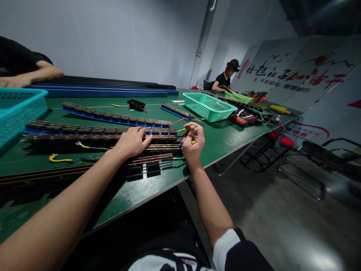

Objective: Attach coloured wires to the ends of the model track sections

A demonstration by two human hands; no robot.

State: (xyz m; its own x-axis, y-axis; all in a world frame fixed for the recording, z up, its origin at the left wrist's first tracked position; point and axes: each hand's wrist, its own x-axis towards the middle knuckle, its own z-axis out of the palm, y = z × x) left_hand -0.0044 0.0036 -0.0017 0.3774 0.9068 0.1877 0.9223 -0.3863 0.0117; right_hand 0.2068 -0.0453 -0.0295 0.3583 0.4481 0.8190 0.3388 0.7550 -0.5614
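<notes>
My left hand [132, 142] lies palm down with fingers curled on long copper conductor rails [158, 148] that run across the green table [222, 137]. My right hand [194, 142] is closed in a pinch at the rails' right end, holding yellow-tipped wire ends [192, 128]. Red, yellow and green wires [180, 121] lead off from there. More rail strips on blue holders [113, 117] lie just behind. Black clips [143, 170] sit under the rails near the table edge.
A green mesh basket [208, 106] stands right of centre, a teal basket [17, 113] at far left. A red power tool [242, 120] and cables lie beyond. A seated person [225, 77] works at the far end; another person's arm [31, 73] rests at left. Metal stool frames [304, 169] stand on the floor.
</notes>
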